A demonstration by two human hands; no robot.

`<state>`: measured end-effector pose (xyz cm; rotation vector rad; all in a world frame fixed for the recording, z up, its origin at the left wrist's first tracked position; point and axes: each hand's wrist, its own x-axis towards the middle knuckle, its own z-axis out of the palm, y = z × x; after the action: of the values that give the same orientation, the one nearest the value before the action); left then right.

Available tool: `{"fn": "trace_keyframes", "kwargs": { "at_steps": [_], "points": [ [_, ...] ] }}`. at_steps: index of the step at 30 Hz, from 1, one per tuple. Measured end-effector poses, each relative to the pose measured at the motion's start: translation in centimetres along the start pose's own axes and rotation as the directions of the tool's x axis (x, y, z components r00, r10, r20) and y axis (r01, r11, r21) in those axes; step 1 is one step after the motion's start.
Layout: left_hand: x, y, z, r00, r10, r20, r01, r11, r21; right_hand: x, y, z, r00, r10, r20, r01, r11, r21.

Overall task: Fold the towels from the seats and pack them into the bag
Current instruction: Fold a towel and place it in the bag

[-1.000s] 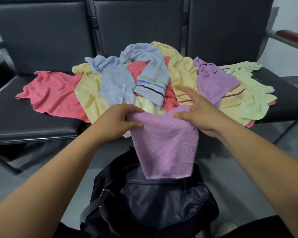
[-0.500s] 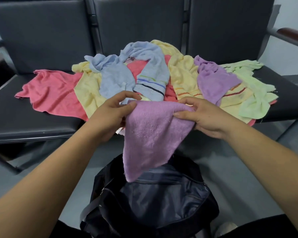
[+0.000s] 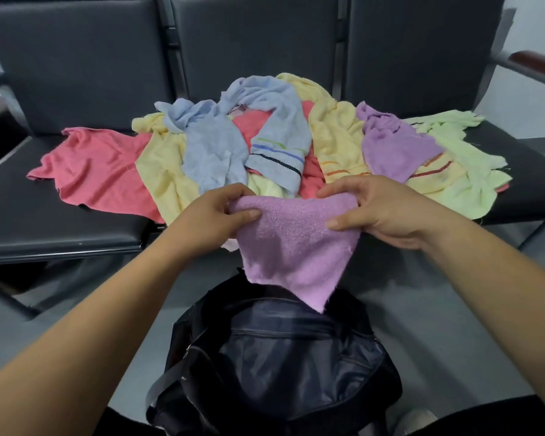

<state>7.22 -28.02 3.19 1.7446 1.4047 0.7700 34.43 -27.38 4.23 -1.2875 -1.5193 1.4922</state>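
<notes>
Head view: the left hand (image 3: 214, 212) and right hand (image 3: 381, 209) each pinch a top corner of the folded purple terry towel (image 3: 293, 243). Its top edge runs left-right and its tip points down over the open black fabric bag (image 3: 280, 366), nearer than the black padded bench (image 3: 60, 221).

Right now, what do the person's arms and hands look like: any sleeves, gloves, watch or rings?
The left hand and right hand wear no gloves, and no rings show on the visible fingers. The left forearm and right forearm carry no sleeve, watch or bracelet as far up as the frame shows. The thumbnails look short and unpainted.
</notes>
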Motion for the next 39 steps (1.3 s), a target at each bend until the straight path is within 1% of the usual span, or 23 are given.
{"fn": "trace_keyframes", "kwargs": {
  "at_steps": [1, 2, 4, 5, 6, 8, 10, 11, 13, 15, 16, 18, 20, 22, 23, 25, 27, 28, 31, 33, 34, 37, 39],
  "points": [
    [0.0, 0.0, -0.1, 1.0, -0.014, -0.007, 0.013, 0.998, -0.054, 0.1, 0.2, 0.0, 0.996, -0.051, -0.071, 0.042, 0.991, -0.129],
    [0.0, 0.0, -0.2, 0.999, -0.029, -0.018, 0.026, 0.994, -0.11, 0.2, 0.3, 0.2, 0.988, -0.096, -0.122, 0.07, 0.977, -0.201],
    [0.1, 0.0, -0.3, 0.998, -0.048, -0.049, 0.037, 0.976, -0.215, 0.4, 0.6, 0.2, 0.976, -0.155, -0.156, 0.114, 0.964, -0.24],
    [0.1, 0.1, -0.3, 0.996, -0.052, -0.069, 0.033, 0.967, -0.254, 0.5, 0.7, 0.1, 0.975, -0.162, -0.155, 0.125, 0.966, -0.227],
    [0.1, 0.2, -0.2, 0.994, -0.057, -0.09, 0.029, 0.957, -0.29, 0.5, 0.7, 0.1, 0.978, -0.145, -0.148, 0.118, 0.977, -0.176],
    [0.2, 0.5, 0.0, 0.992, -0.066, -0.103, 0.02, 0.919, -0.395, 0.6, 0.7, 0.1, 0.989, -0.066, -0.135, 0.069, 0.997, 0.018],
    [0.1, 0.9, 0.1, 0.996, -0.053, -0.067, 0.013, 0.866, -0.499, 0.7, 0.5, 0.0, 0.987, 0.011, -0.16, 0.018, 0.984, 0.179],
    [0.0, 0.9, 0.1, 0.998, -0.038, -0.053, 0.006, 0.865, -0.503, 0.7, 0.3, -0.2, 0.984, 0.043, -0.173, 0.002, 0.969, 0.247],
    [-0.1, 0.7, 0.0, 0.998, -0.017, -0.055, -0.008, 0.904, -0.428, 0.8, -0.1, -0.4, 0.98, 0.099, -0.172, -0.026, 0.923, 0.384],
    [-0.1, 0.4, 0.0, 0.994, -0.004, -0.109, -0.022, 0.972, -0.232, 0.6, -0.5, -0.5, 0.982, 0.139, -0.13, -0.066, 0.889, 0.454],
    [0.0, 0.4, 0.0, 0.99, 0.016, -0.14, -0.03, 0.995, -0.098, 0.5, -0.6, -0.5, 0.984, 0.147, -0.1, -0.087, 0.889, 0.451],
    [0.0, 0.5, 0.2, 0.982, 0.088, -0.169, -0.064, 0.988, 0.142, 0.4, -0.5, -0.6, 0.99, 0.132, -0.048, -0.1, 0.902, 0.42],
    [0.1, 0.6, 0.4, 0.974, 0.143, -0.174, -0.096, 0.963, 0.254, 0.3, -0.6, -0.5, 0.996, 0.091, -0.024, -0.075, 0.92, 0.385],
    [0.2, 0.6, 0.3, 0.966, 0.171, -0.192, -0.106, 0.945, 0.311, 0.2, -0.6, -0.3, 0.999, 0.044, -0.024, -0.035, 0.955, 0.293],
    [0.3, 0.5, 0.2, 0.962, 0.182, -0.205, -0.105, 0.935, 0.338, 0.2, -0.7, -0.2, 0.999, 0.027, -0.042, -0.017, 0.976, 0.218],
    [0.4, 0.3, 0.1, 0.949, 0.208, -0.236, -0.104, 0.916, 0.388, 0.1, -0.6, 0.0, 0.992, -0.027, -0.126, 0.025, 1.0, -0.015],
    [0.3, 0.4, 0.1, 0.938, 0.235, -0.255, -0.115, 0.904, 0.411, 0.3, -0.7, 0.0, 0.966, -0.115, -0.232, 0.043, 0.954, -0.295],
    [0.3, 0.4, 0.1, 0.934, 0.242, -0.263, -0.118, 0.903, 0.413, 0.4, -0.6, -0.1, 0.953, -0.154, -0.262, 0.05, 0.93, -0.365],
    [0.3, 0.3, 0.1, 0.925, 0.24, -0.295, -0.107, 0.908, 0.404, 0.4, -0.7, -0.2, 0.927, -0.241, -0.289, 0.114, 0.912, -0.393],
    [0.4, 0.1, 0.2, 0.909, 0.228, -0.348, -0.089, 0.923, 0.374, 0.4, -0.7, -0.3, 0.913, -0.282, -0.296, 0.166, 0.917, -0.362],
    [0.4, 0.1, 0.2, 0.9, 0.224, -0.375, -0.086, 0.933, 0.35, 0.4, -0.6, -0.4, 0.912, -0.285, -0.296, 0.191, 0.931, -0.31],
    [0.6, 0.4, 0.3, 0.871, 0.251, -0.423, -0.117, 0.941, 0.318, 0.8, -0.1, -0.5, 0.946, -0.212, -0.245, 0.215, 0.976, -0.014],
    [0.7, 0.5, 0.3, 0.856, 0.275, -0.438, -0.154, 0.944, 0.292, 1.1, 0.4, -0.3, 0.967, -0.163, -0.198, 0.204, 0.957, 0.205]
  ]
}}
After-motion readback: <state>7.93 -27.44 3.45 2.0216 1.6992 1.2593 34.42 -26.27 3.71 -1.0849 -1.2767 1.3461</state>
